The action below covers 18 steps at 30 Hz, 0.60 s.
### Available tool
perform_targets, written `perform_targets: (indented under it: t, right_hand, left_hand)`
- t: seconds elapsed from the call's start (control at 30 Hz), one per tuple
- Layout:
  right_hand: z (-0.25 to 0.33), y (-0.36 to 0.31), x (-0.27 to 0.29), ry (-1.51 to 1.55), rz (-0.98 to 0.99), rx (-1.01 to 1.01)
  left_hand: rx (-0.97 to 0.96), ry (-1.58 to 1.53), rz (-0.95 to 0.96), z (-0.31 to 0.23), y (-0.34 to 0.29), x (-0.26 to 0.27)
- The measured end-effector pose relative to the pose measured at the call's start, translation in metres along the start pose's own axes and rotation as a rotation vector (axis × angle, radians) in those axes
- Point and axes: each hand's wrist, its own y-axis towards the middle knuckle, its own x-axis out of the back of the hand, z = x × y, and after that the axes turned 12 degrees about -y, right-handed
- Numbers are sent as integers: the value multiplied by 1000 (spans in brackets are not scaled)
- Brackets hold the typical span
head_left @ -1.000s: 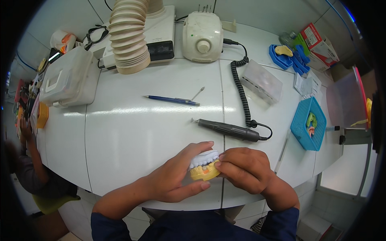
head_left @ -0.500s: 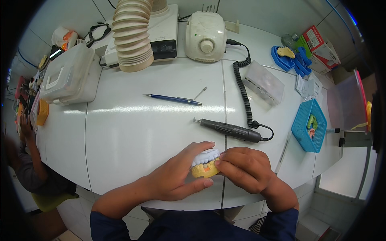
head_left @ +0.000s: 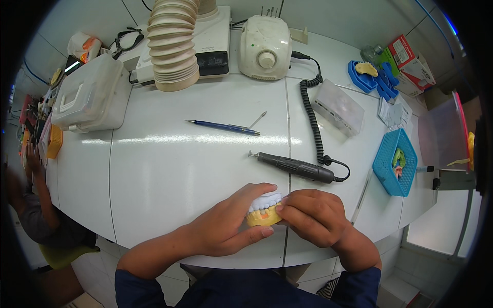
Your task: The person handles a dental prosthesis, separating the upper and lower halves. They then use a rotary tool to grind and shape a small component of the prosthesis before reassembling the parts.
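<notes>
The person's two hands (head_left: 228, 218) are holding one white cast (head_left: 266, 200) and one yellow cast (head_left: 260, 221). One blue pen (head_left: 222, 127), one handpiece (head_left: 295, 167) and one blue basket (head_left: 390, 180) are lying on the tabletop (head_left: 179, 169).

Matt and chalky, like plaster, on the white cast (head_left: 265, 201) and the yellow cast (head_left: 262, 219) alike. Smooth, hard and glossy across the table (head_left: 169, 169), with light thrown back in a long bright streak. Dull dark sheen on the handpiece (head_left: 295, 167), whether metal or plastic hard to tell; bare metal at its tip (head_left: 252, 153). Rubbery and coiled in the cord (head_left: 310, 118). Ribbed, dull cream plastic in the hose (head_left: 173, 46); smooth but smudged on the control unit (head_left: 257, 41). Cloudy, see-through plastic in the clear box (head_left: 338, 107); perforated plastic in the basket (head_left: 382, 167). Shiny blue on the pencil (head_left: 221, 127). Printed card in the carton (head_left: 414, 61). Soft, matt, dark cloth in the sleeve (head_left: 137, 290).
</notes>
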Motion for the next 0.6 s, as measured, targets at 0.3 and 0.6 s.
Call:
perform_targets:
  t: [0.3, 0.6]
  right_hand:
    - [0, -2, -1, 17, -20, -12]
    - [-2, -1, -3, 24, -19, -7]
  left_hand:
    - [-6, 17, -19, 1, -1, -1]
    - [-21, 147, -21, -1, -2, 0]
